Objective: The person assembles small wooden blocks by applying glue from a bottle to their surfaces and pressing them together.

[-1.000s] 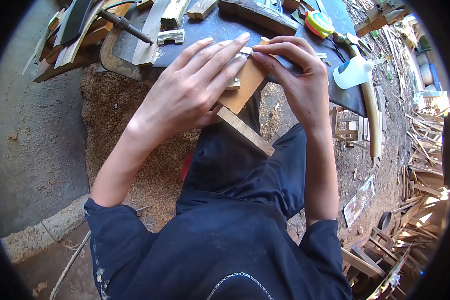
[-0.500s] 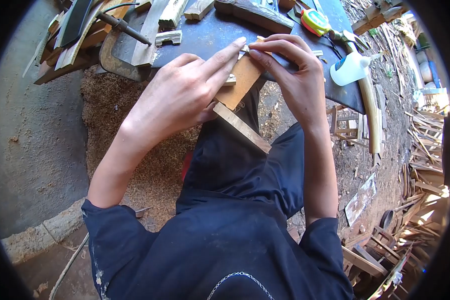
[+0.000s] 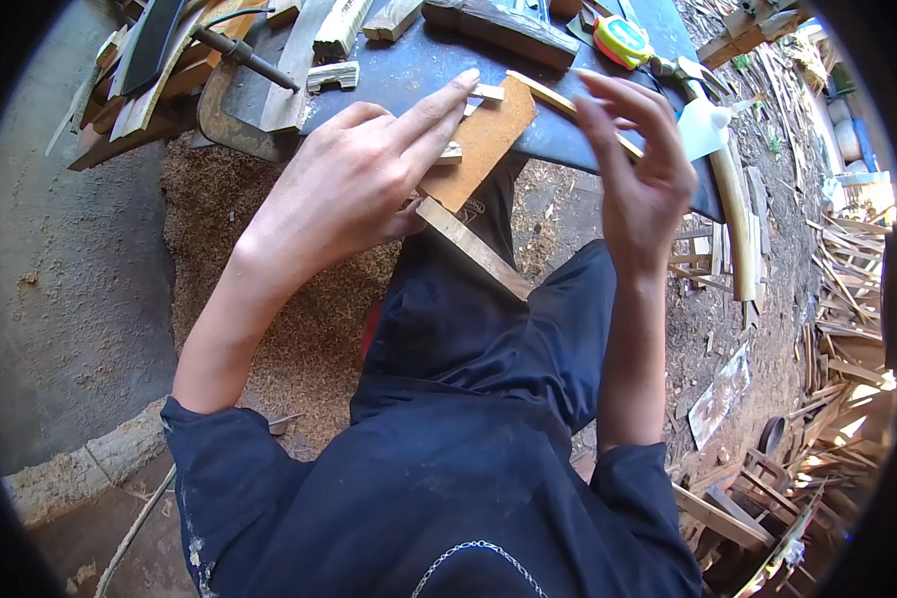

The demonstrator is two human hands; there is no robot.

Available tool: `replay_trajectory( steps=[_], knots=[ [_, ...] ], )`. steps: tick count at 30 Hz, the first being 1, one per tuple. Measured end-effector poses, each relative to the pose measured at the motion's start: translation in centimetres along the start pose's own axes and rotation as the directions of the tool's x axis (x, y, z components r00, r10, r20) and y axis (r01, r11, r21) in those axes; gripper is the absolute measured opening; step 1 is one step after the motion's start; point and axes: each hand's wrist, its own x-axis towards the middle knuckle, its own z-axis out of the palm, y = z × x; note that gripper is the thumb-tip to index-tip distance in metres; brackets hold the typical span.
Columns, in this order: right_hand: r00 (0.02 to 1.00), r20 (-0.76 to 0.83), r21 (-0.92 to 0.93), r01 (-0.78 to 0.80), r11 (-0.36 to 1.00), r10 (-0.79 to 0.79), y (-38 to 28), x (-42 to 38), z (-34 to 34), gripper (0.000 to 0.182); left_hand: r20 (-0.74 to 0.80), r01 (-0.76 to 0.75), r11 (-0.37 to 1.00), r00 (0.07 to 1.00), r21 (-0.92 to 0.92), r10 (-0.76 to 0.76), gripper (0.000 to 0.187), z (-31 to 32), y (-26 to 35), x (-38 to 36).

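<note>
One white glue bottle lies on the dark workbench, its contents hidden. The left hand clamps the flat wooden panel at the bench edge, forefinger stretched along it. The right hand hovers just beside it, fingers spread and empty.

– What lies on the dark surface?
– A tape measure, a white glue bottle, a small notched wood block and some offcuts. Sawdust covers the ground.

left hand pressing flat, right hand raised, open
</note>
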Motion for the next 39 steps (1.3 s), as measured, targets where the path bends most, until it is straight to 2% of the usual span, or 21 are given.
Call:
replay_trajectory(
  steps=[3, 5, 6, 7, 9, 12, 15, 19, 20, 22, 23, 24, 28, 35, 39],
  knots=[
    [0.974, -0.228, 0.03, 0.01, 1.0, -0.003, 1.0, -1.4, -1.8, 0.026, 0.005, 0.001, 1.0, 1.0, -0.021, -0.001, 0.092, 0.1, -0.1, -0.1],
    [0.927, -0.375, 0.002, -0.019, 1.0, 0.018, 1.6, -1.6, -3.3, 0.038, 0.001, 0.004, 1.0, 1.0, -0.028, -0.004, 0.096, 0.2, -0.1, -0.1],
    [0.916, -0.4, -0.098, -0.051, 0.994, 0.008, 1.6, -1.4, -4.2, 0.049, -0.001, 0.009, 1.0, 1.0, -0.026, -0.009, 0.099, 0.2, -0.1, -0.2],
    [0.912, -0.408, -0.279, -0.158, 0.947, 0.032, 1.1, -1.5, -5.1, 0.056, -0.006, 0.011, 1.0, 1.0, -0.024, -0.012, 0.102, 0.2, -0.1, -0.1],
    [0.938, -0.344, -0.631, -0.204, 0.749, -0.035, 2.1, -1.6, -7.4, 0.072, 0.0, 0.027, 0.998, 1.0, -0.048, -0.027, 0.109, 0.0, 0.0, -0.1],
    [0.911, -0.4, -0.77, -0.391, 0.504, 0.095, 3.1, -1.8, -8.6, 0.088, 0.002, 0.032, 0.998, 1.0, -0.054, -0.031, 0.117, 0.1, 0.0, -0.1],
    [0.942, -0.291, -0.775, -0.333, 0.537, 0.164, 4.3, -1.6, -9.6, 0.1, 0.014, 0.037, 0.998, 0.999, -0.056, -0.036, 0.12, -0.1, 0.0, -0.1],
    [0.955, -0.184, -0.786, -0.284, 0.55, 0.231, 4.3, -1.0, -8.3, 0.097, 0.026, 0.043, 0.998, 0.999, -0.054, -0.041, 0.12, -0.2, 0.1, -0.1],
    [0.967, -0.154, -0.813, -0.24, 0.531, 0.202, 4.3, -0.9, -7.9, 0.084, 0.022, 0.039, 0.998, 0.999, -0.053, -0.037, 0.119, -0.2, 0.1, -0.1],
    [0.928, -0.147, -0.489, -0.369, 0.79, 0.343, 3.7, -0.5, -7.6, 0.072, 0.013, 0.034, 0.998, 0.999, -0.051, -0.033, 0.118, -0.2, 0.1, 0.0],
    [0.906, -0.117, -0.288, -0.424, 0.859, 0.408, 3.6, -0.3, -7.4, 0.066, 0.001, 0.029, 0.998, 1.0, -0.056, -0.029, 0.118, -0.1, 0.0, 0.0],
    [0.954, -0.115, -0.378, -0.299, 0.876, 0.276, 3.8, -0.4, -7.5, 0.052, -0.009, 0.024, 0.998, 1.0, -0.062, -0.024, 0.117, 0.0, -0.1, -0.1],
    [0.999, 0.053, -0.535, 0.019, 0.845, 0.01, 2.3, 0.4, -7.7, 0.052, 0.004, 0.03, 0.998, 1.0, -0.057, -0.03, 0.115, 0.1, 0.0, -0.1],
    [0.969, 0.246, -0.653, 0.182, 0.735, -0.022, 1.2, 0.6, -7.0, 0.062, -0.029, 0.014, 0.997, 0.999, -0.073, -0.016, 0.113, 0.4, -0.1, -0.2],
    [0.958, 0.284, -0.677, 0.234, 0.698, -0.046, 0.7, 0.7, -6.3, 0.065, -0.042, 0.009, 0.998, 0.999, -0.058, -0.011, 0.114, 0.6, -0.2, -0.4]
  ],
)
